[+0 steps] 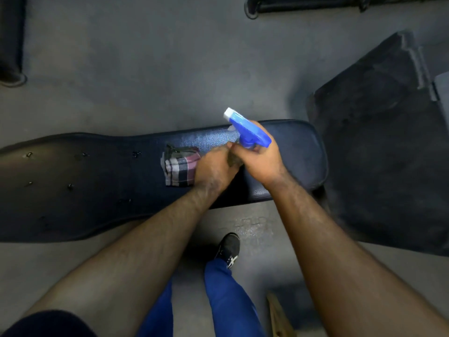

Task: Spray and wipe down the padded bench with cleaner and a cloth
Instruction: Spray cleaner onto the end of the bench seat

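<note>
— Bench (97, 190) pad: where does it lie?
— Across the middle, nine to three o'clock, a checked cloth (179, 166) on it.
— And the hands?
— The right hand (261, 158) grips the blue spray bottle (247, 131), nozzle toward eleven o'clock. The left hand (215, 166) rests curled beside the cloth, touching it; its grip can't be told.
— Beyond?
— Grey floor (145, 69), a black shoe (229, 249) at six.

I read this as a gym floor. A long dark padded bench (97, 186) with vinyl upholstery stands on grey rubber-like flooring (145, 81). Off its right end I see a second black padded piece (379, 147), and dark equipment frames (303, 3) line the far edge of my view.
</note>
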### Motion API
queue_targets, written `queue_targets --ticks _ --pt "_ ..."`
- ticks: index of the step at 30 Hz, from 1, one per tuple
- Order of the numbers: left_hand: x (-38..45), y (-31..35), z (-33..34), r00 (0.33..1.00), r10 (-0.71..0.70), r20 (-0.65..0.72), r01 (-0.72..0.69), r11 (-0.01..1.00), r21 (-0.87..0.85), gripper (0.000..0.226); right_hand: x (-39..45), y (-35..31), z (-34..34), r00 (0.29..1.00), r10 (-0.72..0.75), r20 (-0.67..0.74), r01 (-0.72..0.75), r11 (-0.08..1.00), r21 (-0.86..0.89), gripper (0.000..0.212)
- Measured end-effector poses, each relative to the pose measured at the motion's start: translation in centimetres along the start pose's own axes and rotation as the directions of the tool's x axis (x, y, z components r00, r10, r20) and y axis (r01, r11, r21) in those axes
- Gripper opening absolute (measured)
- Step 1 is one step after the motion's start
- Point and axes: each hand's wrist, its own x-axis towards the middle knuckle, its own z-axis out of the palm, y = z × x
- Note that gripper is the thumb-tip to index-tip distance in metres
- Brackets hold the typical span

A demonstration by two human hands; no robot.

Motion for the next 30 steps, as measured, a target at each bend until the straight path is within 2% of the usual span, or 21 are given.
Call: queue_targets --ticks 4,9,12,17,18,20,21,22,26,28,30 --pt "-0.2 -0.4 0.6 1.0 -0.021 -0.007 0.021 0.997 -0.07 0.029 -0.8 1.1 -0.8 0.995 0.096 -0.022 -0.097 0.994 -0.045 0.089" --pt "-1.1 -1.4 0.5 0.998 -0.06 -0.004 0.06 0.996 -0.062 0.039 -3.5 2.2 -1.4 0.96 0.218 -0.176 -0.226 0.974 -0.027 0.099" --pt "-2.3 -2.5 0.2 0.993 -0.121 0.008 0.121 0.99 -0.072 0.051 -5.6 2.7 -1.0 0.919 0.305 -0.251 -0.308 0.951 0.029 0.093" --pt "-4.3 -5.7 0.3 0.984 -0.176 0.004 0.176 0.981 -0.076 0.045 -8.1 3.8 2.5 0.869 0.397 -0.295 -0.406 0.913 0.034 0.076" --pt "-4.7 -6.4 0.1 0.985 -0.174 0.005 0.174 0.982 -0.075 0.039 -8.4 4.0 3.4 0.853 0.42 -0.31 -0.43 0.902 0.04 0.067" --pt "-5.4 -8.0 -0.4 0.985 -0.173 -0.003 0.172 0.982 -0.076 0.024 -8.8 4.1 5.3 0.816 0.463 -0.346 -0.483 0.875 0.033 0.035" --pt "-5.6 -9.0 -0.8 0.986 -0.167 -0.016 0.165 0.983 -0.085 0.021 -8.9 4.0 6.2 0.802 0.472 -0.366 -0.503 0.864 0.012 0.017" --pt "-5.8 -9.9 -1.3 0.987 -0.158 -0.028 0.154 0.983 -0.097 0.022 -8.9 3.9 7.3 0.801 0.464 -0.377 -0.506 0.862 -0.015 0.01" --pt "-6.1 -14.5 -3.0 0.986 -0.141 -0.089 0.13 0.984 -0.121 0.024 -8.1 3.6 12.3 0.863 0.392 -0.32 -0.446 0.888 -0.113 0.014" --pt "-5.9 -17.2 -3.9 0.98 -0.151 -0.129 0.138 0.985 -0.103 0.027 -7.4 3.4 14.8 0.91 0.329 -0.251 -0.388 0.891 -0.236 0.013" --pt "-5.4 -20.2 -4.6 0.975 -0.138 -0.175 0.137 0.99 -0.016 0.034 -6.3 3.6 16.9 0.959 0.227 -0.171 -0.275 0.89 -0.363 0.017"
